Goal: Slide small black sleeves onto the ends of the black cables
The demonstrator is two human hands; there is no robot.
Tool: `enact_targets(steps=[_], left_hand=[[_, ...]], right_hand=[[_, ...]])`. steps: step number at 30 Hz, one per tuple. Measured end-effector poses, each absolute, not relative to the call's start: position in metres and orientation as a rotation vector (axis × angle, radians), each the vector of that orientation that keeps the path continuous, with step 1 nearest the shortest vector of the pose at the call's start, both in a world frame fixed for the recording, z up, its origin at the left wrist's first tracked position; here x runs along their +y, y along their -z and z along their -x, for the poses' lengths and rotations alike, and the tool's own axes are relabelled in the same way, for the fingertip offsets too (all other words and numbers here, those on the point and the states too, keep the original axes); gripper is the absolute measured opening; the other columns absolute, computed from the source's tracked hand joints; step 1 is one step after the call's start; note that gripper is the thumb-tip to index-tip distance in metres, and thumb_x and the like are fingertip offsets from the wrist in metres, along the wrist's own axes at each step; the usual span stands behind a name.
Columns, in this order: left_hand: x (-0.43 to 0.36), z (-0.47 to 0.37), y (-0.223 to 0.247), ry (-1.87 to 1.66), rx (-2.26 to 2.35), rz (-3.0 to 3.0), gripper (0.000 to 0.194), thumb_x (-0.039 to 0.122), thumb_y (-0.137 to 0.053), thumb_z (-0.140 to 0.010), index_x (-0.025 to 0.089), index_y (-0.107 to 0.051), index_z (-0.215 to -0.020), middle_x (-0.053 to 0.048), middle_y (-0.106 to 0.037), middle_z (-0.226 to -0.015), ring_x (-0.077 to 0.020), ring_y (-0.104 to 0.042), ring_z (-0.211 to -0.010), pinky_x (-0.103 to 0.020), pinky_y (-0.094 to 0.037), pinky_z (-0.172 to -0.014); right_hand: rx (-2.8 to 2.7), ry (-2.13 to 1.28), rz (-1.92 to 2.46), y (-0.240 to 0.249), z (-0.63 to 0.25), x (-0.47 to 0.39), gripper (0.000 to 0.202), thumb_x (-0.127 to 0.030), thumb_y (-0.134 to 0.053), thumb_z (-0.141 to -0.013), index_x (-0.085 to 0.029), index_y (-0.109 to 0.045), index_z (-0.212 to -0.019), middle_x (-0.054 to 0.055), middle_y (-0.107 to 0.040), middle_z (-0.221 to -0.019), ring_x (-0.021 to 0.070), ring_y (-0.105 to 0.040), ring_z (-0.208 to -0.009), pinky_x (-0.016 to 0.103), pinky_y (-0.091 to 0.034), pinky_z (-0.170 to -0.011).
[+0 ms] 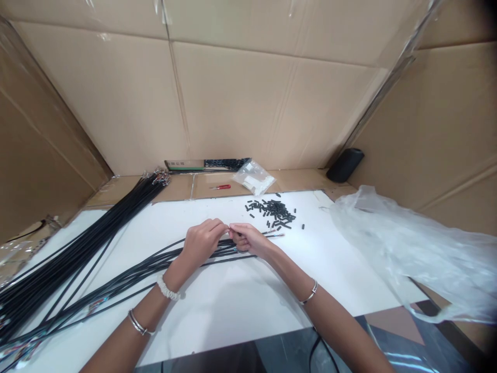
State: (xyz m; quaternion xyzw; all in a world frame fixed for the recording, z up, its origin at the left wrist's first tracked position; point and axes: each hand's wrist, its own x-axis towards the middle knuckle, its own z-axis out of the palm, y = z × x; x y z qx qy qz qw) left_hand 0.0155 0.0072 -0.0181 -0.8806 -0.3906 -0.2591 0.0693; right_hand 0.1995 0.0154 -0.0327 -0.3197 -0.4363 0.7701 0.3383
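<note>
My left hand (204,241) and my right hand (248,238) meet fingertip to fingertip over the white tabletop (217,311). Both are closed in a pinch, and whatever sits between the fingers is too small and hidden to name. Beneath them runs a loose bunch of black cables (155,263), whose stripped ends with thin coloured wires (277,235) show just right of my right hand. Beyond that hand lies a pile of short black tube pieces (275,210), several of them scattered around it.
A thick bundle of black cables (85,235) lies along the left. At the back are a red-handled tool (222,187), a clear bag with white pieces (254,177) and a black packet (225,164). A black cylinder (345,165) and a large plastic bag (419,248) occupy the right. Cardboard walls (240,98) surround the table.
</note>
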Motion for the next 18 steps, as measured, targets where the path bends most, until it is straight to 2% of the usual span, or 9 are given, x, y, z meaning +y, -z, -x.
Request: enact_targets(steps=[4, 11, 16, 18], left_hand=[[0.0066, -0.0177, 0.0194, 0.805, -1.180, 2.691, 0.025, 0.019, -0.037, -0.096, 0.018, -0.061, -0.089, -0.004, -0.065, -0.087, -0.0143, -0.058, -0.079, -0.024, -0.040, -0.064], [0.0018, -0.0254, 0.0205, 1.160, -1.408, 2.789, 0.021, 0.025, -0.040, -0.095, 0.019, -0.061, -0.093, -0.004, -0.063, -0.092, -0.0139, -0.060, -0.080, -0.023, -0.044, -0.070], [0.0008, -0.0253, 0.0186, 1.189, -1.438, 2.807, 0.023, 0.025, -0.041, -0.095, 0.019, -0.062, -0.088, -0.004, -0.062, -0.086, -0.0135, -0.058, -0.076, -0.023, -0.044, -0.069], [0.0011, -0.0255, 0.0187, 1.179, -1.441, 2.804, 0.023, 0.024, -0.041, -0.095, 0.019, -0.062, -0.088, -0.004, -0.063, -0.087, -0.0133, -0.058, -0.076, -0.023, -0.043, -0.067]], right_hand=[[-1.202, -1.904, 0.840, 0.0345, -0.1979, 0.0139, 0.034, -0.047, -0.056, -0.083, -0.017, -0.047, -0.069, -0.011, -0.019, -0.050, 0.0038, -0.012, -0.041, 0.019, -0.009, -0.039], [-1.461, -1.466, 1.028, 0.0379, -0.1942, 0.0139, 0.037, -0.052, -0.053, -0.083, -0.018, -0.049, -0.069, -0.009, -0.025, -0.045, 0.0052, -0.021, -0.039, 0.020, -0.013, -0.039], [-1.255, -1.708, 0.955, 0.0343, -0.1944, 0.0135, 0.039, -0.054, -0.052, -0.083, -0.017, -0.050, -0.070, -0.010, -0.020, -0.048, 0.0043, -0.015, -0.039, 0.019, -0.011, -0.038], [-1.121, -1.829, 0.934, 0.0309, -0.1965, 0.0139, 0.037, -0.049, -0.052, -0.083, -0.015, -0.052, -0.068, -0.010, -0.021, -0.051, 0.0035, -0.013, -0.040, 0.019, -0.010, -0.038]])
